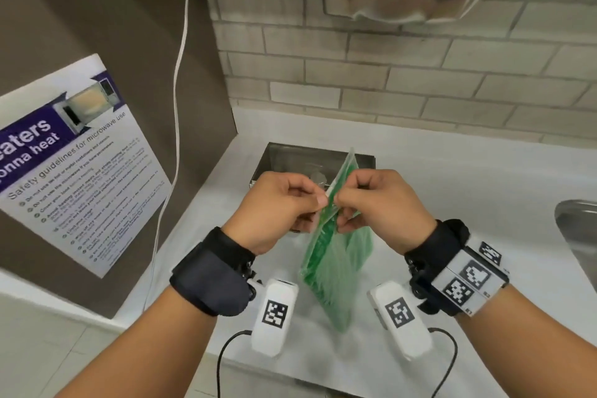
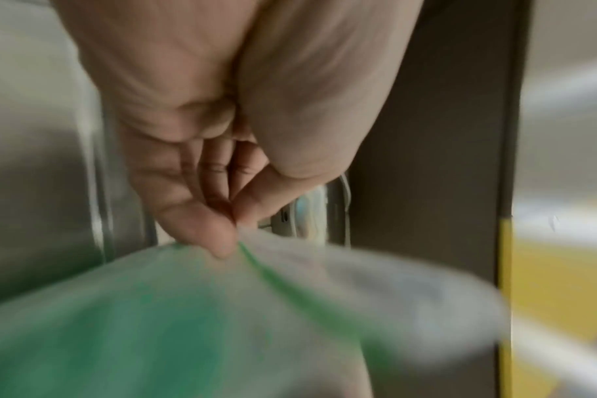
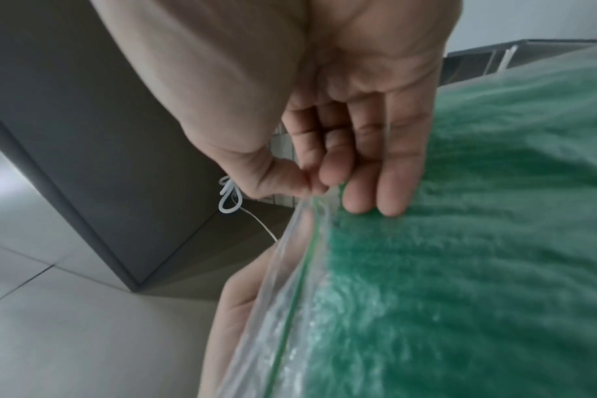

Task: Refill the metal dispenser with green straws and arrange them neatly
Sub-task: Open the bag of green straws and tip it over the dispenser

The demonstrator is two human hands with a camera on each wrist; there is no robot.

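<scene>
Over the white surface (image 1: 452, 191), both hands hold up a clear zip bag (image 1: 336, 268) full of green straws (image 1: 326, 281), bag hanging mostly upright, tilted. Left hand (image 1: 277, 207) pinches one side of the bag's top edge between thumb and fingers; right hand (image 1: 381, 203) pinches the other side, close together. Metal dispenser (image 1: 290, 161) sits just behind the hands near the wall corner. Poster (image 1: 74, 165) on left panel, sink (image 1: 578, 226) at right.
</scene>
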